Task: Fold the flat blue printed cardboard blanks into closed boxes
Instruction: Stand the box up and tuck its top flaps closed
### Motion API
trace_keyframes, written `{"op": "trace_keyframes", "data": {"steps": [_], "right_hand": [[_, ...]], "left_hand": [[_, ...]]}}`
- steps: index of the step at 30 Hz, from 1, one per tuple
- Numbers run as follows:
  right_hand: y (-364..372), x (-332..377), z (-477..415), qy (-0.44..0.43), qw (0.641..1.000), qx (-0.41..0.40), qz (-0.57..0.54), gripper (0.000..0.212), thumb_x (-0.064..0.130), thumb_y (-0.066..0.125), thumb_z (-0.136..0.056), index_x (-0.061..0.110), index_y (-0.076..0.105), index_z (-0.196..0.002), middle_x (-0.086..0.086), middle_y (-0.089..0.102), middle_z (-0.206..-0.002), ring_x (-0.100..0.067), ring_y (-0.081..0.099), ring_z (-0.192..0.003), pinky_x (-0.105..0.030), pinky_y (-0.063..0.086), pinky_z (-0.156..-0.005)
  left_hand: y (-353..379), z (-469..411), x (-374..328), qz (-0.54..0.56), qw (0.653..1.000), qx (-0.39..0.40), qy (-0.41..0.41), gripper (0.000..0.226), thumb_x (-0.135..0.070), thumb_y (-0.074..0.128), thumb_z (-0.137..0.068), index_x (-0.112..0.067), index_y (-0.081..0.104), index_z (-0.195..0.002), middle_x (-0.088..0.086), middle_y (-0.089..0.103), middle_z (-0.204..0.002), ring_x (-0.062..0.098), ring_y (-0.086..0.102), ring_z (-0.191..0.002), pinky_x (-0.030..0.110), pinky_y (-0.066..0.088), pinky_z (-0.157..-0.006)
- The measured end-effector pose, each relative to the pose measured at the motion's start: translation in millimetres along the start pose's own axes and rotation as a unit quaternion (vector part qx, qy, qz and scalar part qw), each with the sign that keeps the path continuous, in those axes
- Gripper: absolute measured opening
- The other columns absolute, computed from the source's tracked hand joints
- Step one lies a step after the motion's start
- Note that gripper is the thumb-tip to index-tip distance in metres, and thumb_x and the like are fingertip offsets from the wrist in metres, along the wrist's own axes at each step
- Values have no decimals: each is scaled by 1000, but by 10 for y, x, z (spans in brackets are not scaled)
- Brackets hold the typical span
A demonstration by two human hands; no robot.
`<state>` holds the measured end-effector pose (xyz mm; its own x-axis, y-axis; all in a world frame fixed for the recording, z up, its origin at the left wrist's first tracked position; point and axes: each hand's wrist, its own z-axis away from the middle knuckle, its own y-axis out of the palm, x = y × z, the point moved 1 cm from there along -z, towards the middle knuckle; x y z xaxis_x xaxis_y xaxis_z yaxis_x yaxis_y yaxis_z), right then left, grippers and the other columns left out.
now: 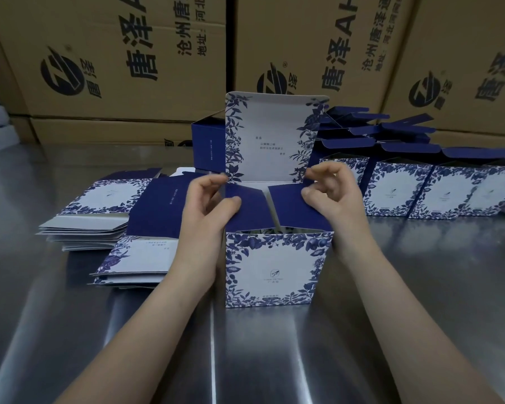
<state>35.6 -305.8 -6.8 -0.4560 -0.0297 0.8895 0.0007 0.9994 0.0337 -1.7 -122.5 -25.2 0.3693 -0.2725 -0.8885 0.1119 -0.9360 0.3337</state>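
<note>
A brushed steel table [391, 330] fills the lower half of the frame, its sheen broken by pale streaks of reflected light and a seam running up the middle. Behind it, across the whole top of the frame, stands a wall of large brown shipping cartons [114, 53] printed with black logos and Chinese characters.

At the centre of the frame a half-built box [276, 266] stands upright on the steel, its floral blue-and-white front facing the camera. Its lid panel [270, 138] rises vertically at the back, white inside with small text and a leafy border. Two dark blue side flaps are folded inward over the opening. The left hand [207, 205] pinches the left flap [242, 205], thumb on top and fingers curled at its outer edge. The right hand [333, 193] presses the right flap [295, 205] with its thumb, the other fingers loosely bent above it.

At the left of the frame lie two stacks of flat blanks [96, 217], fanned and slightly untidy, one nearer the camera than the other. At the right a row of erected boxes [420, 191] stands with dark blue lids open, more piled behind them. Another open box [207, 144] stands just left of the raised lid.
</note>
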Motion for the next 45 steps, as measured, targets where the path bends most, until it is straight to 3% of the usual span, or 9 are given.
{"op": "trace_keyframes", "data": {"steps": [3, 7, 12, 17, 25, 34, 40, 42, 45], "right_hand": [[17, 1, -12, 4, 1000, -10, -23, 42, -5, 62, -88, 23, 47, -116, -7, 63, -113, -4, 56, -75, -21, 51, -78], [45, -6, -14, -3, 1000, 0, -4, 49, 3, 60, -93, 30, 50, -132, -1, 64, -118, -3, 62, -105, -24, 49, -96], [46, -38, -40, 6, 1000, 22, -9, 40, 5, 55, -96, 36, 58, -120, 6, 63, -122, -10, 58, -118, -26, 51, -96], [46, -49, -43, 1, 1000, 7, -21, 35, -3, 53, -94, 27, 64, -106, 10, 67, -107, 0, 63, -99, -15, 49, -82], [41, -76, -30, -3, 1000, 26, -17, 26, -3, 50, -96, 3, 64, -117, 7, 69, -105, -8, 64, -102, -19, 50, -89], [11, -134, -40, 14, 998, 49, -35, 24, -10, 50, -91, 10, 64, -93, 1, 65, -123, -8, 63, -110, -29, 53, -92], [11, -111, -33, 35, 995, 58, -72, 36, -14, 31, -90, 4, 62, -92, -5, 62, -127, -4, 64, -106, -21, 53, -82], [9, -97, -24, 36, 995, 66, -71, 34, -11, 31, -91, 2, 62, -94, -6, 61, -129, -6, 62, -111, -23, 52, -86], [-3, -87, -13, 28, 996, 69, -50, 29, -9, 34, -94, 0, 61, -100, -8, 60, -132, -10, 58, -120, -26, 49, -94]], "left_hand": [[4, -30, -29, 31, 999, -13, -14, 40, 0, 58, -94, -33, 54, -117, -7, 59, -132, 15, 56, -128, 26, 56, -87], [1, -62, -53, -5, 1000, -3, -8, 45, -12, 57, -98, -35, 49, -136, -5, 51, -142, 12, 50, -133, 32, 50, -103], [-27, -100, -63, -22, 1000, 13, -2, 39, -20, 57, -99, -44, 54, -130, -10, 51, -140, 4, 54, -128, 27, 52, -98], [-38, -117, -63, 71, 997, 23, -30, 42, 4, 42, -92, -31, 63, -103, -13, 70, -110, 3, 71, -88, 20, 55, -65], [-74, -116, -82, 48, 998, 25, -32, 41, 9, 38, -90, -26, 58, -100, 5, 68, -106, 26, 63, -90, 30, 51, -66], [-76, -100, -86, 25, 998, 53, -26, 43, 10, 32, -91, -20, 63, -90, -4, 72, -91, 14, 66, -72, 22, 51, -55], [-64, -68, -46, 29, 998, 37, -34, 48, 1, 39, -86, -29, 74, -70, -8, 44, -148, 1, 43, -136, 31, 49, -87], [-53, -43, -32, 47, 997, 37, -42, 42, -8, 40, -83, -27, 75, -70, -8, 41, -152, 4, 40, -139, 36, 45, -99], [-51, -17, -23, 95, 994, 37, -49, 47, -14, 35, -92, -23, 76, -73, -9, 42, -153, 5, 52, -131, 31, 51, -90]]}}
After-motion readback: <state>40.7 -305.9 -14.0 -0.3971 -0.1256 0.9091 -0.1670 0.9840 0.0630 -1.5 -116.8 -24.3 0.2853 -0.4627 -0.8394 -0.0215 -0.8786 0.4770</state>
